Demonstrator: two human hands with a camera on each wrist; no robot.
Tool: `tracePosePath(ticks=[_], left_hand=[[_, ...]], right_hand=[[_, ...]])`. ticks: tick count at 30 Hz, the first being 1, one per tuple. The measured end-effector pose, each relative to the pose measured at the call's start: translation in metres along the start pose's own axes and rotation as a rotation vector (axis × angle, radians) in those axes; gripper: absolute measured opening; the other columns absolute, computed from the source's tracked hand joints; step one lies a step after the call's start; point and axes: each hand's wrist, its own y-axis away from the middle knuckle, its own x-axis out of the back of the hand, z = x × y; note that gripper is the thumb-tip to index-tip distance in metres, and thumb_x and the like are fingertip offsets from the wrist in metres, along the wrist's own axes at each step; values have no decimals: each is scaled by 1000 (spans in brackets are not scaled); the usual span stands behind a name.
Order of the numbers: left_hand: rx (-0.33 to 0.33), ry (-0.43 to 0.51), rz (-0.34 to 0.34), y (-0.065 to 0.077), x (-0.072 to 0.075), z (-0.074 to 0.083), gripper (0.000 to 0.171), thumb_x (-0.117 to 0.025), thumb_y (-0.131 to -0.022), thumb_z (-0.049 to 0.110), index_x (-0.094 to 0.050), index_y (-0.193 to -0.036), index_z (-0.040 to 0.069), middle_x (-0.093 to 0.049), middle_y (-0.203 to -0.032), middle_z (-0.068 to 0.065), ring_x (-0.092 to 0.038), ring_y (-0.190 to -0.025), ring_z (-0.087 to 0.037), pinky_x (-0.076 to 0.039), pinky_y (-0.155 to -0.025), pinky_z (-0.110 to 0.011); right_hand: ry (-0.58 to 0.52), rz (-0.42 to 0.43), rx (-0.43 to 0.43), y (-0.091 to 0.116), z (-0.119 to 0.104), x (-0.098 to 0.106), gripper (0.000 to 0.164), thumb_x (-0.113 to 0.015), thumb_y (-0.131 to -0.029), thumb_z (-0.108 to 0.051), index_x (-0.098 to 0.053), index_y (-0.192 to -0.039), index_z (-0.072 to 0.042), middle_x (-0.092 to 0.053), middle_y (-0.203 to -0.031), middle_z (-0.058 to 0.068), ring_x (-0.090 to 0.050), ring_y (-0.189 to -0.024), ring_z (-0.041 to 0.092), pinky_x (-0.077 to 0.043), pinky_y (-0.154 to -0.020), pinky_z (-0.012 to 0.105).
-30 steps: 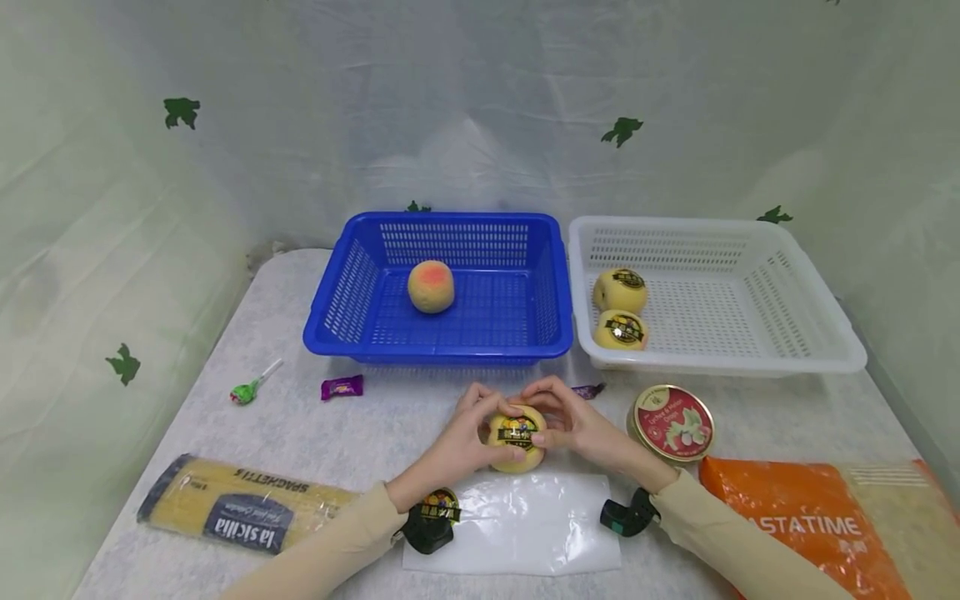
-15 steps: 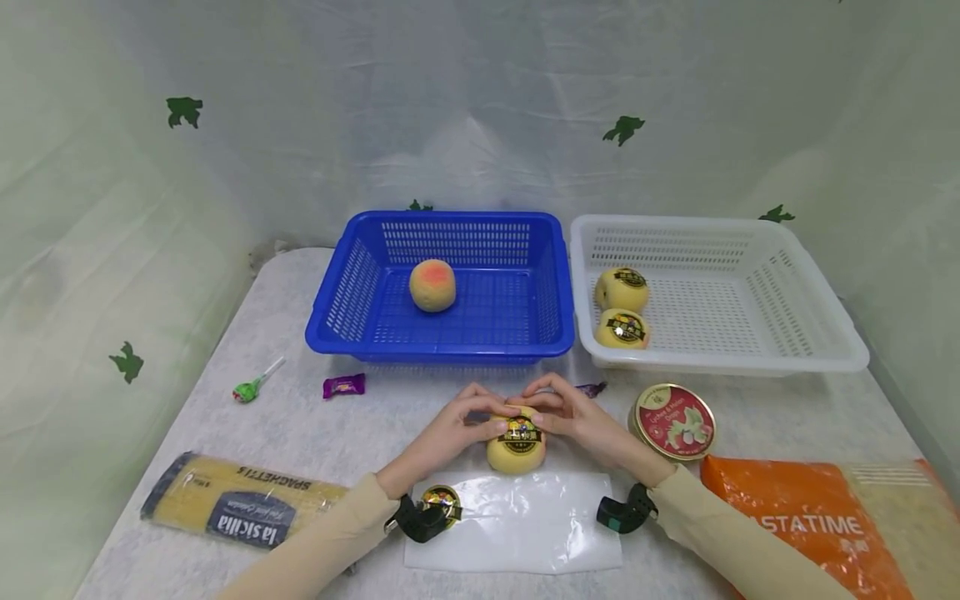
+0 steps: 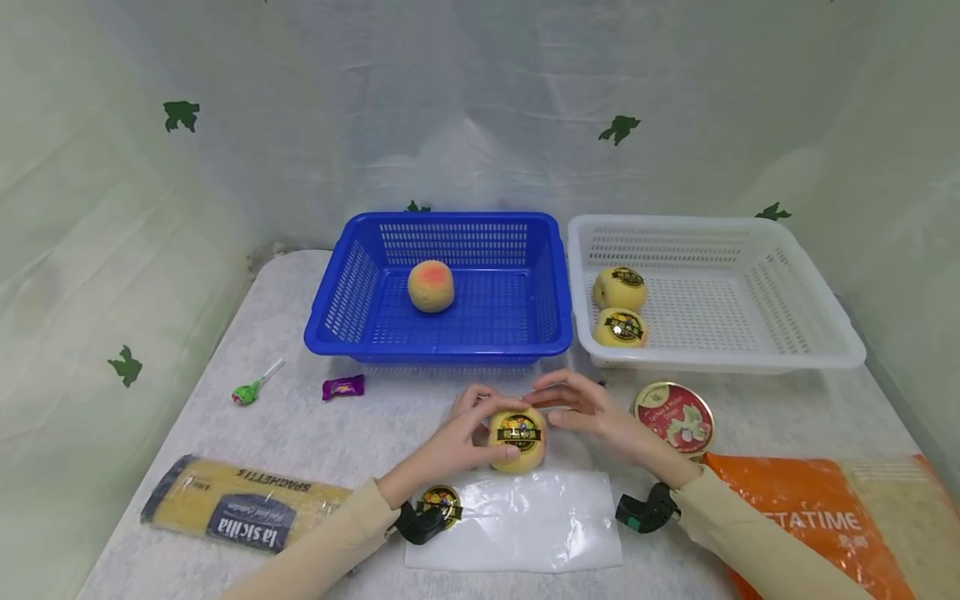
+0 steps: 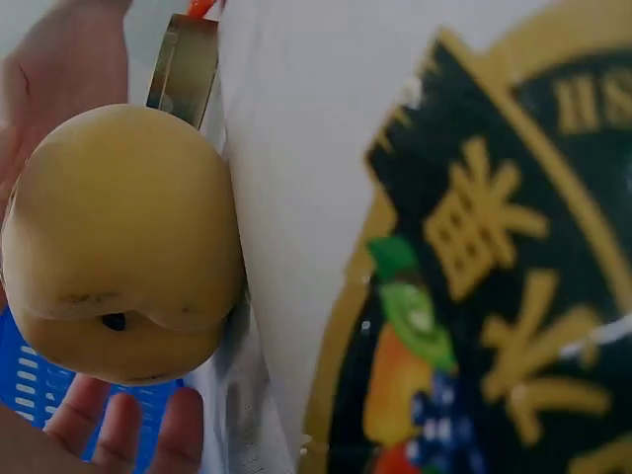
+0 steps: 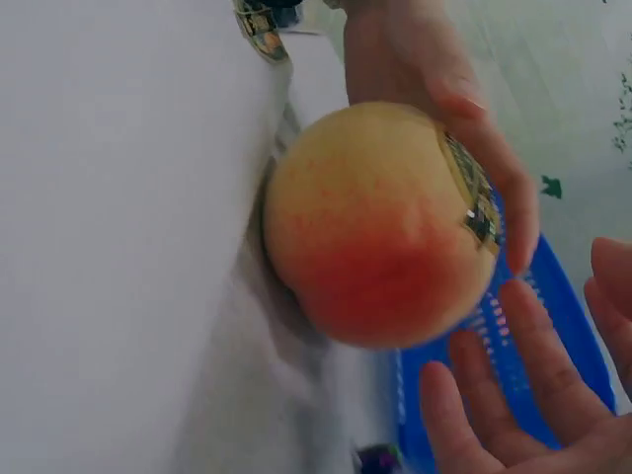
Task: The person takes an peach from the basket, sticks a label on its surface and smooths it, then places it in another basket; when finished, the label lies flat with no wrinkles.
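Observation:
A yellow peach (image 3: 516,463) with a red blush stands at the back edge of a glossy white sheet (image 3: 536,533), a black-and-gold sticker (image 3: 519,434) on its upper face. My left hand (image 3: 467,435) grips it, thumb at the front and fingers behind. In the left wrist view the peach's creased underside (image 4: 128,247) shows. My right hand (image 3: 592,414) is just to the right of the peach, fingers extended and loosely bent. The right wrist view shows its fingertips (image 5: 533,365) apart from the fruit. Another round sticker (image 3: 439,505) lies on the sheet near my left wrist.
Behind are a blue basket (image 3: 442,350) holding one peach (image 3: 431,287) and a white basket (image 3: 727,360) with two stickered peaches (image 3: 621,289). Left: lollipop (image 3: 246,393), purple-wrapped candy (image 3: 343,387), spaghetti pack (image 3: 247,504). Right: round candy tin (image 3: 675,419), orange pasta bag (image 3: 810,517).
Half a second ago both thumbs pressed the sticker. My right hand has since come off to the right; my left thumb has shifted lower on the peach.

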Motion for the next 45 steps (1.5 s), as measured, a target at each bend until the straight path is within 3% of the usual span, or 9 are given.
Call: tracePosePath(ticks=[5, 9, 12, 18, 22, 27, 32, 38, 45], left_hand=[[-63, -159, -29, 3, 0, 4, 56, -67, -78, 42, -44, -128, 41, -32, -132, -4, -28, -116, -19, -31, -91, -46], [-75, -134, -38, 2, 2, 8, 50, -69, -78, 36, -51, -124, 37, -37, -129, -1, -30, -119, -17, -31, -93, -49], [-94, -112, -13, -1, 2, 14, 48, -70, -77, 36, -54, -122, 35, -39, -125, 5, -33, -116, -15, -34, -92, -44], [-204, -64, 41, -24, 9, 47, 48, -72, -76, 30, -56, -121, 29, -40, -122, 7, -38, -111, -12, -45, -80, -30], [-298, -97, 76, -51, 13, 74, 47, -72, -75, 32, -57, -120, 28, -43, -120, 7, -38, -111, -10, -42, -83, -32], [-351, -109, 76, -96, 9, 98, 47, -71, -77, 34, -57, -121, 29, -43, -118, 8, -37, -108, -5, -39, -84, -29], [-323, -140, 43, -141, 0, 113, 48, -69, -78, 36, -54, -123, 30, -45, -119, 8, -35, -108, -3, -35, -87, -27], [-278, -176, -46, -189, -14, 130, 50, -68, -79, 35, -53, -126, 26, -49, -121, 7, -34, -110, -5, -33, -89, -24], [-269, -326, -139, -235, -31, 131, 48, -68, -81, 30, -53, -125, 22, -52, -122, 8, -41, -110, -4, -29, -92, -16]], right_hand=[[15, 40, 61, 30, -21, 33, 36, -45, -92, 1, -38, -127, 1, -51, -117, 26, -49, -107, 40, -43, -87, 45], [76, 133, 68, 63, -33, 68, 35, -40, -93, 3, -34, -128, 2, -54, -112, 26, -56, -99, 34, -48, -81, 41], [156, 226, 31, 88, -39, 92, 36, -39, -94, 1, -33, -130, -1, -57, -110, 21, -59, -96, 29, -49, -79, 35], [187, 371, -9, 129, -37, 131, 38, -34, -96, 1, -30, -134, -2, -63, -107, 8, -62, -92, 21, -49, -77, 26], [159, 423, -10, 143, -31, 148, 39, -32, -97, 0, -30, -135, -6, -63, -108, 3, -62, -93, 17, -50, -75, 26], [111, 469, -30, 144, -26, 160, 36, -32, -98, -4, -34, -133, -9, -60, -111, -1, -61, -95, 14, -50, -75, 25], [70, 469, -19, 143, -24, 163, 28, -32, -97, -4, -41, -124, -7, -61, -110, 0, -61, -95, 16, -50, -75, 26], [62, 514, -24, 141, -23, 163, 26, -34, -97, -6, -43, -122, -10, -62, -109, 0, -61, -94, 15, -50, -74, 26], [21, 514, 4, 141, -22, 162, 26, -33, -98, -5, -43, -121, -11, -61, -109, 0, -61, -95, 16, -51, -74, 28]])
